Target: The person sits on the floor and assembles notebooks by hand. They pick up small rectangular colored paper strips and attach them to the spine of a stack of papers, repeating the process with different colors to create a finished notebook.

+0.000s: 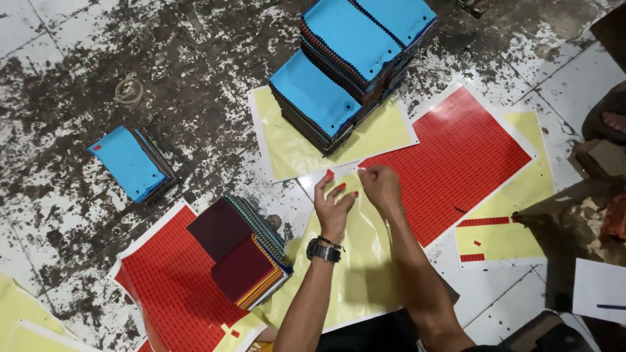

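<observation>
Left hand (pixel 334 208) spread open, small red stickers (pixel 330 175) parked on fingertips for easy picking. Right hand (pixel 380 188) pinched shut on something tiny, apparently another sticker, just beside left fingers, above yellow backing sheet (pixel 365 267). Red sticker sheet (pixel 456 163) flat on floor (pixel 65 65) within reach; blue-topped swatch stack (pixel 345 65) beyond.

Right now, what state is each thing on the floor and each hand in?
Left hand: raised, small red stickers stuck on its fingertips.
Right hand: fingers pinched at the edge of the red sticker sheet.
Red sticker sheet: flat, mostly full.
Yellow backing sheet: nearly stripped, a few red strips left.
Tall blue stack: piled high, leaning.
Small blue stack: low, one red sticker on its top corner.
Dark red stack: fanned out.
Wristwatch: on the left wrist.
</observation>
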